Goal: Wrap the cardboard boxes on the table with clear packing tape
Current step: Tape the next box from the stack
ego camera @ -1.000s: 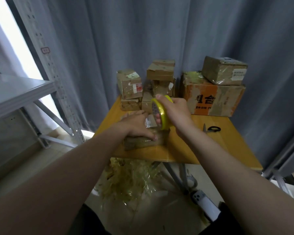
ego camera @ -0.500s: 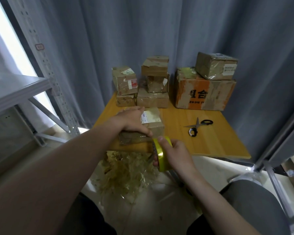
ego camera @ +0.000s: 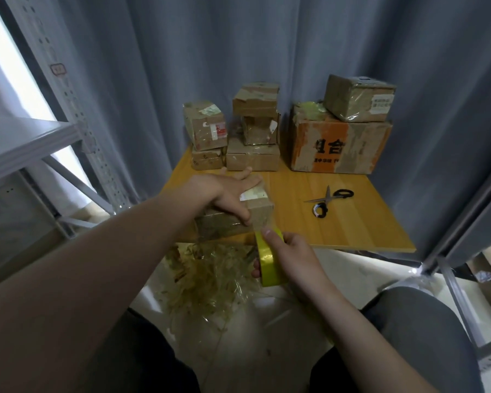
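Biggest first: grey curtain (ego camera: 238, 52) all round the back, metal rack (ego camera: 77, 123) on your left. The tabletop (ego camera: 352, 228) has the waiting stock along its far edge, with the orange box (ego camera: 338, 148) at the right, a smaller box on top of it, and two short stacks (ego camera: 253, 131) to its left. On the floor under the near edge sits a scrap pile (ego camera: 210, 276) of old tape.

The box (ego camera: 260, 211) you're working on is at the near edge of the tabletop, left of centre, with its long axis running roughly left to right. Your left grip (ego camera: 227, 191) lies flat on its top, fingers straight and thumb pressed down over the near face, so it's pinning the box, not clenching it.

Your right grip (ego camera: 295, 256) is wrapped round the roll (ego camera: 268, 259). The roll is just off the tabletop, below and in front of the box's near right corner, so the box lies up and slightly left of it. The roll stands on edge with its yellow tread facing you. A clear strip seems to run from it up to the box by your thumb, though it's hard to make out.

My guess is the next pull goes under the box, so you'd have to lift or tip it with the left. The right is the nearer one for feeding.

Scissors (ego camera: 328, 199) lie apart on the right, untouched.
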`<state>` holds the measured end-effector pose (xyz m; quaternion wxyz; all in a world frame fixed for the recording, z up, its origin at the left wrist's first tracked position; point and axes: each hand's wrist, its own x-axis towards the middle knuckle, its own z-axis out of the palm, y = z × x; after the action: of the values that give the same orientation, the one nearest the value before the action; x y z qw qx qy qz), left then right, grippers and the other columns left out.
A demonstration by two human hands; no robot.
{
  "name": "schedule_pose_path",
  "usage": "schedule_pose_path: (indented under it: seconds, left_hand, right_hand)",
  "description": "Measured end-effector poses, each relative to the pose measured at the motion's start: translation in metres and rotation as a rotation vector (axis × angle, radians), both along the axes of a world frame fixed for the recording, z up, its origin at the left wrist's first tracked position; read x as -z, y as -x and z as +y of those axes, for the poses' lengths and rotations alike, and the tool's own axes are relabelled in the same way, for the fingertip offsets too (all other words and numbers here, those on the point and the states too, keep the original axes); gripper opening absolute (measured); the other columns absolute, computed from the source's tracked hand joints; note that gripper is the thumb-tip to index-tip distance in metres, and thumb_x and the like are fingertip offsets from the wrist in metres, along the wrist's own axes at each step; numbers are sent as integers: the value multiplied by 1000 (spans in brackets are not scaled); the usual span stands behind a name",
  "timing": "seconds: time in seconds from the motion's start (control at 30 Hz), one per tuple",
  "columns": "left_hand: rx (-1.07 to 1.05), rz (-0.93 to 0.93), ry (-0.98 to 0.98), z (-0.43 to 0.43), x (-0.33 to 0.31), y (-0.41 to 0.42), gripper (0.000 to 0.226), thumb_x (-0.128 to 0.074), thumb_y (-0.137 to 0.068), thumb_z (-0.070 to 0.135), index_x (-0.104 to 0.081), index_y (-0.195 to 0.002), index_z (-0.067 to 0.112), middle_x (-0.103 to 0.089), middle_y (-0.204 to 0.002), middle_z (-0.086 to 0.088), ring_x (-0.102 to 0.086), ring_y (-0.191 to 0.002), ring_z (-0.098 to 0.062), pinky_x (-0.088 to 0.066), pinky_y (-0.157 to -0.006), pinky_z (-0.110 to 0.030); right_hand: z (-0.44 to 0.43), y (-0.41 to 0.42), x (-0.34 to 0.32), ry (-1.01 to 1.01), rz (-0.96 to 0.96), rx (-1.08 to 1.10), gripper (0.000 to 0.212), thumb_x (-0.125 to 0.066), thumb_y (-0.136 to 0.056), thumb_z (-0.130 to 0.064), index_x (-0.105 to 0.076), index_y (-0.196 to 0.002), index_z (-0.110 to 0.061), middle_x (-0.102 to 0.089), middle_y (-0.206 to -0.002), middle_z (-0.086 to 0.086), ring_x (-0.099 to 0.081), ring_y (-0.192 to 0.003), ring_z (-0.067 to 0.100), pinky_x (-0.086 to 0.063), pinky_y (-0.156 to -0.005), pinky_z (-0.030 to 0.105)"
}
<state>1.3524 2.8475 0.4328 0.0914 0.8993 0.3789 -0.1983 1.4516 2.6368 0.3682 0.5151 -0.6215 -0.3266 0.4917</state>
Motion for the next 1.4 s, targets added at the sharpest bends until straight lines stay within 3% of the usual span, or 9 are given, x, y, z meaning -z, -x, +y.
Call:
schedule_pose_path:
  seconds: [0.13, 0.27, 0.37, 0.5, 0.63, 0.9, 1.07, 1.23, 1.4]
  left_hand:
    - [125, -164, -147, -20, 16, 19, 91, -60, -92, 66, 2, -158, 57, 6, -167, 30, 1, -159, -30, -23, -116, -72]
    - [195, -289, -283, -47, 32, 32, 62, -44, -107, 49, -13, -160, 50, -6, -167, 28, -5, -158, -36, -26, -115, -72]
    - [227, -297, -312, -47, 39, 37, 56, -35, -109, 48, -11, -158, 56, -3, -167, 28, -4, -157, -42, -30, -111, -75]
    - [232, -282, -304, -44, 41, 37, 55, -32, -110, 48, -5, -155, 63, 3, -168, 29, -2, -158, -41, -27, -109, -79]
    - [241, -295, -325, -47, 40, 38, 53, -31, -109, 50, -8, -155, 63, 1, -167, 30, -7, -158, -39, -23, -113, -77]
    - [274, -319, -201, -49, 12, 30, 53, -51, -107, 39, -31, -153, 57, -21, -165, 27, -25, -154, -30, -29, -122, -50]
    - [279, -413, -129, -43, -13, 31, 52, -55, -105, 39, -38, -150, 57, -38, -159, 26, -42, -144, -12, -40, -114, -44]
    - [223, -515, 46, -28, -43, 21, 42, -57, -105, 39, -50, -142, 58, -59, -141, 23, -55, -126, -5, -43, -102, -31]
    - [53, -667, 106, -3, -44, 20, 30, -64, -101, 36, -70, -130, 36, -68, -114, 22, -62, -110, -4, -43, -86, -20]
  right_hand:
    - [0, -1, 0, -4, 50, -15, 39, -60, -103, -39, -64, -107, -1, -75, -80, 25, -75, -73, 41, -62, -70, 45]
    - [-1, 1, 0, -5, 69, -22, 38, -61, -103, -39, -64, -107, -1, -75, -82, 26, -74, -71, 39, -61, -66, 41]
    - [-3, 1, -1, 3, 56, -22, 39, -62, -102, -40, -64, -107, -1, -75, -84, 26, -76, -74, 40, -62, -67, 43]
    - [-1, 5, 4, 10, -67, -15, 48, -61, -98, -54, -66, -107, -7, -77, -83, 20, -76, -80, 41, -60, -88, 59]
    - [-3, 9, 6, -33, -67, 4, 40, -57, -103, -47, -64, -102, -7, -77, -79, 21, -76, -74, 40, -60, -85, 59]
    - [-26, 15, 0, -114, 52, 116, 28, -57, -106, -31, -64, -108, -4, -76, -78, 22, -75, -68, 36, -62, -68, 43]
    - [-35, 11, -39, -255, 31, 126, 16, -58, -104, -19, -61, -109, -3, -75, -78, 25, -73, -66, 35, -61, -75, 50]
    - [-32, 2, -78, -388, 61, 134, 15, -60, -103, -14, -62, -114, -5, -75, -80, 25, -72, -63, 30, -61, -65, 37]
    - [-8, -1, -90, -419, -46, 101, 17, -62, -102, -17, -63, -117, -8, -78, -80, 15, -74, -67, 23, -62, -70, 35]
